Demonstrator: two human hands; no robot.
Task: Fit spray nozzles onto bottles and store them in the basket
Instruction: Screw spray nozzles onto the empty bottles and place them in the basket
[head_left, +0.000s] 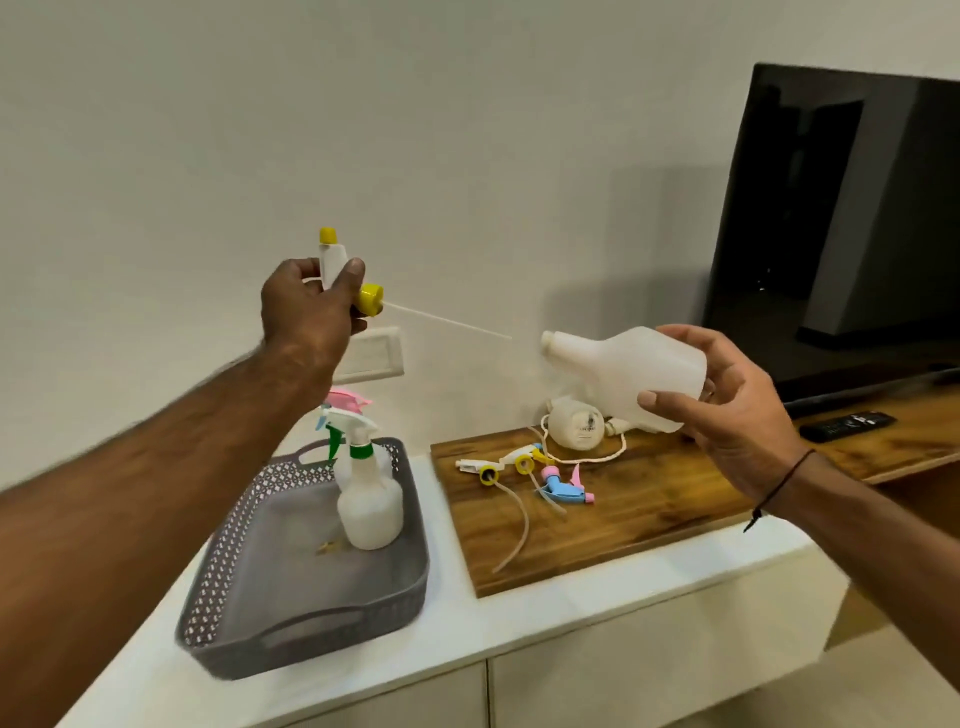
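We see left grip (311, 306) clasping yellow nozzle (337, 270), right grip (727, 400) clasping bottle (628, 374). Risk: thin dip tube (447, 322), apart from bottle mouth, bends or misses.

Nozzle (347, 275): white, yellow caps. Bottle (631, 364): translucent white. Basket (311, 582): grey, lattice-patterned walls. Board (639, 499): brown wood grain. Counter (519, 618): white.

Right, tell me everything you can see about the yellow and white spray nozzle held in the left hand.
The yellow and white spray nozzle has a white plastic body, a yellow tip pointing up and a yellow screw collar at its lower right. A thin pale dip tube runs from the collar, slanting down to the right towards the mouth of the empty white bottle in the right hand, not yet inside. The left hand grips the body, raised in the air before the wall.
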